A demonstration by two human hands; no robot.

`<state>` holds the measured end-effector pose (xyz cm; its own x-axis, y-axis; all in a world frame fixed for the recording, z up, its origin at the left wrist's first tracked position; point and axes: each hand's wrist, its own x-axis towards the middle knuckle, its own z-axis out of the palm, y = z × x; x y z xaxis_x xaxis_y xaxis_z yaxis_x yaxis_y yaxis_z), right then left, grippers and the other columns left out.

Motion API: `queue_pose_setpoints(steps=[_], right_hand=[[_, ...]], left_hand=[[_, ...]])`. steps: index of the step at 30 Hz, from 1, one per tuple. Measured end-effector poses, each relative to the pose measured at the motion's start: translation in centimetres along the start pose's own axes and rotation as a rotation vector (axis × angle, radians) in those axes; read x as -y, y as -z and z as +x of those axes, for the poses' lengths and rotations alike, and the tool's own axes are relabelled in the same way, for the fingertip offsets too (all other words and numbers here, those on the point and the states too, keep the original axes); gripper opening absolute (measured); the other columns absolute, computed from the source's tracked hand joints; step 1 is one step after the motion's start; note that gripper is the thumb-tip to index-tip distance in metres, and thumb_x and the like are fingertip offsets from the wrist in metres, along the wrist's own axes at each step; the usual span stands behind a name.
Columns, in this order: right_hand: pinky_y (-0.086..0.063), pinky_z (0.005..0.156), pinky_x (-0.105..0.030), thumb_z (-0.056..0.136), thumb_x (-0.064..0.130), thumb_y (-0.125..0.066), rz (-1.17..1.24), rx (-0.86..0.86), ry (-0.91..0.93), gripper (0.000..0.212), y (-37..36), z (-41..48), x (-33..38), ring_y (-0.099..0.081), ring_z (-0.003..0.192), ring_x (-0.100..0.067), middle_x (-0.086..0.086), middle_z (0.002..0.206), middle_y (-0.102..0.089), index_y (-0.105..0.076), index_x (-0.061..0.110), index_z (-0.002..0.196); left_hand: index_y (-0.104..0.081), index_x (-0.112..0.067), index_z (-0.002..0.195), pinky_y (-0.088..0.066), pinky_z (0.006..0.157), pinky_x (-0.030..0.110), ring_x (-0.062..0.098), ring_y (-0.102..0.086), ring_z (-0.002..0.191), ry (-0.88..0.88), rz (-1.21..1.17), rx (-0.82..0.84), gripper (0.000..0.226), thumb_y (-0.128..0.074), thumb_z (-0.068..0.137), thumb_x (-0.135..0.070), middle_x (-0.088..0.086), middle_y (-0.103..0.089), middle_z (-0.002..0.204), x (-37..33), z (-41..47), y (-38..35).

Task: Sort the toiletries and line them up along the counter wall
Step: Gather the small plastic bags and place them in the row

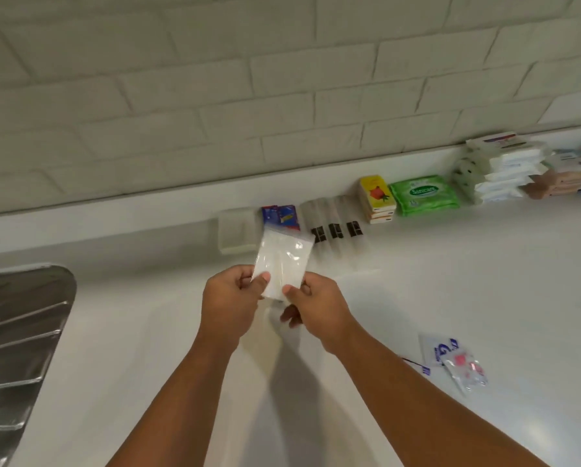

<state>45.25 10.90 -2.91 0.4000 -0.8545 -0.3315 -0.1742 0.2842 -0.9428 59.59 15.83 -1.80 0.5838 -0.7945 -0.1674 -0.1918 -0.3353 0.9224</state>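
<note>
Clear plastic packet (pixel 284 261), white contents blurred, bottom corners hidden, pinched by left hand (pixel 230 298) and right hand (pixel 319 306)

- Single head view, above and behind the left hand (pixel 229 299) and right hand (pixel 320 306), close, looking forward and down.
- Beyond the hands: the tiled wall (pixel 248 79).

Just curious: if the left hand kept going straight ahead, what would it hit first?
Probably the translucent white container by the tiled wall, beside the blue sachets; depth is unclear. The left hand pinches a clear packet.
</note>
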Motion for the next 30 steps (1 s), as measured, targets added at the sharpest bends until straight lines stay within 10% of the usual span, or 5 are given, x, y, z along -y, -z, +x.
queue_pose_setpoints(steps=[6, 11, 19, 23, 30], right_hand=[[-0.051, 0.055, -0.031, 0.092, 0.007, -0.058, -0.092, -0.116, 0.018, 0.008, -5.5, 6.9, 2.8, -0.056, 0.056, -0.018, -0.007, 0.073, -0.056, -0.055, 0.009, 0.085], [-0.054, 0.082, -0.032, 0.096, 0.009, -0.047, -0.35, -0.165, 0.084, 0.032, -7.7, 11.7, 4.1, -0.064, 0.098, -0.029, -0.012, 0.11, -0.065, -0.057, 0.008, 0.127], [-0.047, 0.089, -0.032, 0.094, 0.005, -0.043, -0.746, -0.119, 0.014, 0.038, -9.9, 13.6, 3.7, -0.057, 0.115, -0.033, -0.017, 0.128, -0.056, -0.049, 0.005, 0.131], [-0.042, 0.085, -0.026, 0.095, 0.006, -0.042, -0.813, -0.126, 0.023, 0.041, -10.1, 13.9, 3.1, -0.054, 0.121, -0.03, -0.013, 0.134, -0.052, -0.046, 0.006, 0.136], [-0.05, 0.095, -0.034, 0.097, 0.005, -0.044, -0.807, -0.088, 0.011, 0.042, -9.8, 13.5, 3.7, -0.053, 0.121, -0.034, -0.018, 0.134, -0.052, -0.043, 0.005, 0.138]], left_hand=[[-0.072, -0.021, 0.086, -0.053, 0.077, 0.032, 0.021, -0.065, 0.073, -0.002, 0.083, -0.057, 0.008, -0.073, 0.088, -0.029, 0.001, -0.071, 0.077, 1.0, 7.6, 4.7], [-0.072, -0.007, 0.085, -0.043, 0.046, 0.015, 0.002, -0.051, 0.041, 0.076, 0.032, -0.036, 0.014, -0.072, 0.09, -0.02, 0.002, -0.061, 0.059, 1.0, 12.9, 5.8], [-0.075, -0.003, 0.084, -0.046, 0.049, 0.021, 0.012, -0.052, 0.042, 0.194, 0.022, 0.0, 0.014, -0.076, 0.086, -0.017, 0.005, -0.062, 0.056, 3.7, 17.3, 4.8], [-0.077, -0.015, 0.082, -0.061, 0.077, 0.041, 0.032, -0.073, 0.074, 0.154, 0.139, -0.027, 0.03, -0.08, 0.069, -0.042, 0.007, -0.073, 0.069, 5.4, 18.8, 4.7], [-0.076, -0.016, 0.09, -0.059, 0.083, 0.052, 0.039, -0.071, 0.091, 0.13, 0.123, -0.024, 0.063, -0.069, 0.049, -0.064, 0.013, -0.076, 0.086, 8.8, 21.4, 4.3]])
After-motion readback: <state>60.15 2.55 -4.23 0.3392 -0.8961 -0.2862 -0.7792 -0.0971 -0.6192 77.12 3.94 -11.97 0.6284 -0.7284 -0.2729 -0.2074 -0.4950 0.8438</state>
